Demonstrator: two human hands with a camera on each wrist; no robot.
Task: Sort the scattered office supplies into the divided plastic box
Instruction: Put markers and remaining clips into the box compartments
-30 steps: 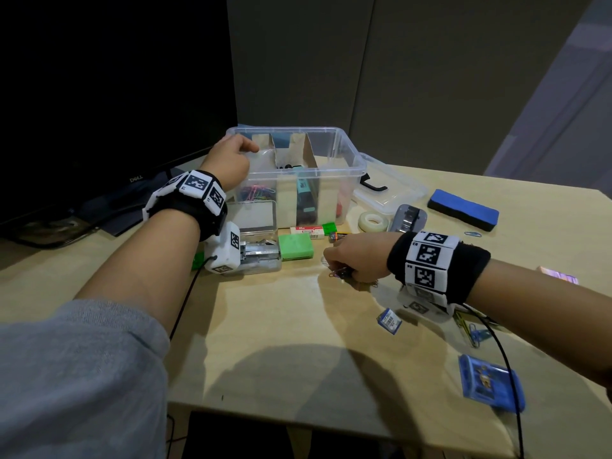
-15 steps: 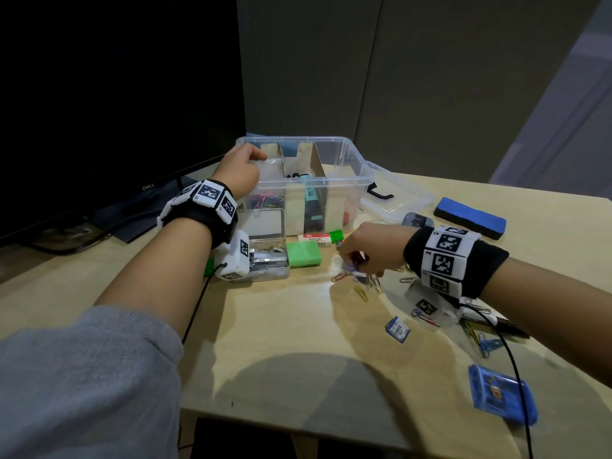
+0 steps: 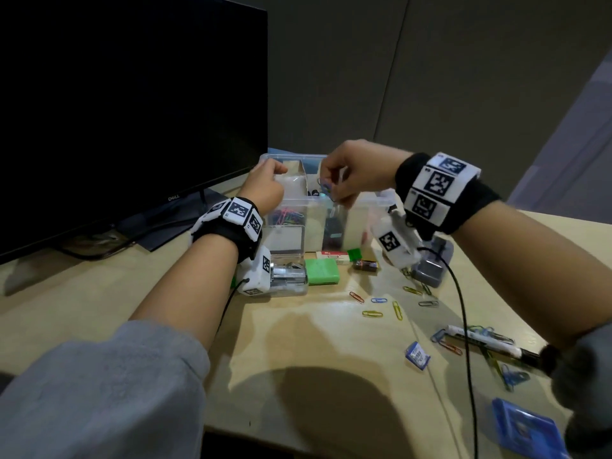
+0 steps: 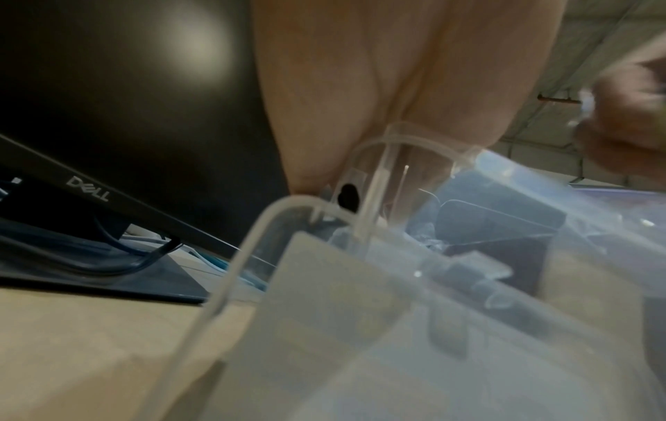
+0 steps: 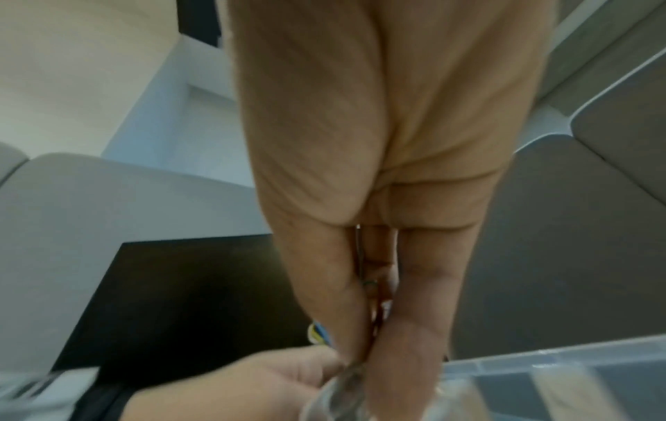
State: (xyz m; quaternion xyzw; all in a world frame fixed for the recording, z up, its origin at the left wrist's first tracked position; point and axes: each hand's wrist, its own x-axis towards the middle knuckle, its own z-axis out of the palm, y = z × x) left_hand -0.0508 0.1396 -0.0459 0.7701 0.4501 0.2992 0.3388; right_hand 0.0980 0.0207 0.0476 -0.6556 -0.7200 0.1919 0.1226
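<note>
Right hand (image 3: 356, 170) fingers (image 3: 334, 190) pinch a few paperclips (image 3: 324, 187), blurred, above box (image 3: 371, 203) middle. Left hand (image 3: 265, 188) fingers curl over box's far-left rim. More clips (image 3: 372, 313) lie loose on surface (image 3: 314, 342), near right.

The pale wooden surface (image 3: 298, 352) carries the clear divided box (image 3: 364, 202), a green eraser (image 3: 322, 271), scattered paper clips (image 3: 372, 313), a monitor (image 3: 132, 111) and a blue case (image 3: 526, 429).

DELL logo on monitor (image 3: 172, 197) bezel
</note>
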